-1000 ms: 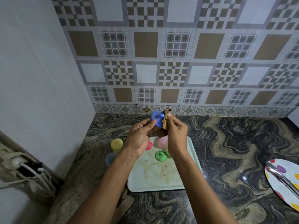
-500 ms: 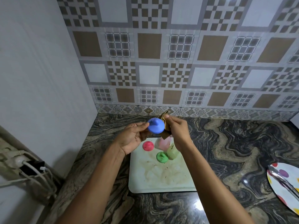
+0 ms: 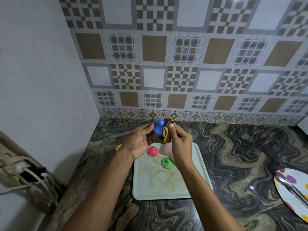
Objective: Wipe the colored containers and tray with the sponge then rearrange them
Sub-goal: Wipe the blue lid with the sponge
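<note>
My left hand (image 3: 139,140) holds a small blue lid-shaped container (image 3: 158,126) up above the counter. My right hand (image 3: 180,144) pinches a folded brown sponge cloth (image 3: 167,133) and presses it against the blue piece's right side. Below them lies a pale, stained tray (image 3: 168,184). On its far end sit a red piece (image 3: 152,151), a green piece (image 3: 166,162) and a pink container (image 3: 166,148), partly hidden by my right wrist. A sliver of a yellow container (image 3: 118,148) shows left of the tray, behind my left wrist.
The dark marbled counter (image 3: 241,155) meets a tiled wall at the back and a plain wall on the left. A polka-dot plate (image 3: 298,202) with metal tongs (image 3: 290,185) lies at the right edge. Cables and a plug (image 3: 25,174) hang at the lower left.
The blue piece has been turned in my left hand while the cloth stays against it. The camera has shifted, so the cups left of the tray are now mostly hidden.
</note>
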